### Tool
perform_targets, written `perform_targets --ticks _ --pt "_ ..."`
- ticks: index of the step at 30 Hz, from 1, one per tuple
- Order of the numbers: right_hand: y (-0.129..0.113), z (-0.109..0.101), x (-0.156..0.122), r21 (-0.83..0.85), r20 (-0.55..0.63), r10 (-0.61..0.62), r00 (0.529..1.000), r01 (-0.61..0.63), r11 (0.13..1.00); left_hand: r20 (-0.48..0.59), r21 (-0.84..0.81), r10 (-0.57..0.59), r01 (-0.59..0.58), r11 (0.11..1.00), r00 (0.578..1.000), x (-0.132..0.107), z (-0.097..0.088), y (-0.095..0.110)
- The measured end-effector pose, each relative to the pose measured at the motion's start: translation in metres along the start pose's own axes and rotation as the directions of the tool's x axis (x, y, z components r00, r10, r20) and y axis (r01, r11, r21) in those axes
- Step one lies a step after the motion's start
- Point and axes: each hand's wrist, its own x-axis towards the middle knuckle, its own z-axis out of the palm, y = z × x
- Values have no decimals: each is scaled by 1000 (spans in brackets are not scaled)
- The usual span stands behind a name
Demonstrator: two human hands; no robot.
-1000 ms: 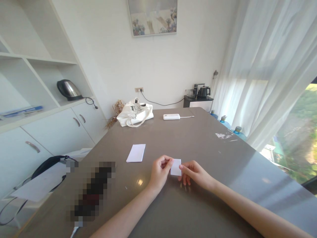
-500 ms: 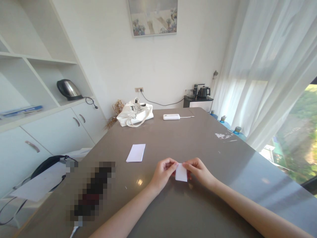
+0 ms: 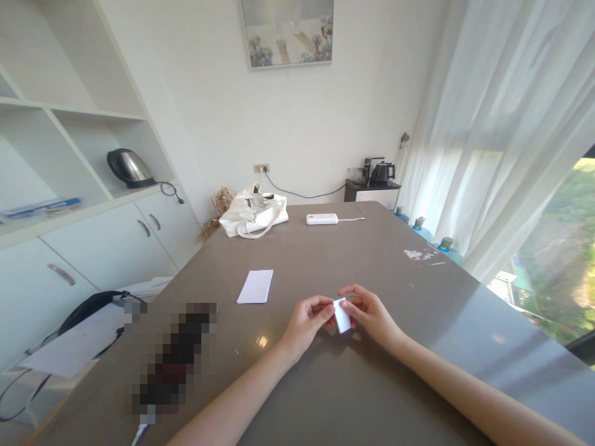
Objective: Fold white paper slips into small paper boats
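Between my hands, a little above the table, is a small folded piece of white paper (image 3: 343, 317), tilted slightly. My left hand (image 3: 310, 321) pinches its left edge between thumb and fingers. On the other side, my right hand (image 3: 369, 313) presses its thumb on the paper's upper right part, with the index finger lifted and curved above it. The fingers behind the paper are partly hidden. Farther off to the left, a stack of white paper (image 3: 255, 287) lies flat on the grey-brown table (image 3: 334, 254).
A white handbag (image 3: 253, 214) and a white power bank (image 3: 321, 218) with a short cable stand at the table's far end. Near the left edge lies a blurred dark object (image 3: 174, 359) with a white cable. Torn white scraps (image 3: 418, 254) are at the right.
The paper now looks narrower and tilts more. My right hand has shifted up slightly, and its index finger has lifted away from the paper. The left hand has barely moved.
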Motion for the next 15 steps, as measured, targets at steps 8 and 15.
perform_targets --ticks 8,15 --pt "0 5 -4 144 61 31 998 -40 989 -47 146 94 -86 985 994 -1 1 0" --pt "-7 7 -6 204 101 71 992 -91 975 -36 204 141 -131 970 989 -3 1 -1"
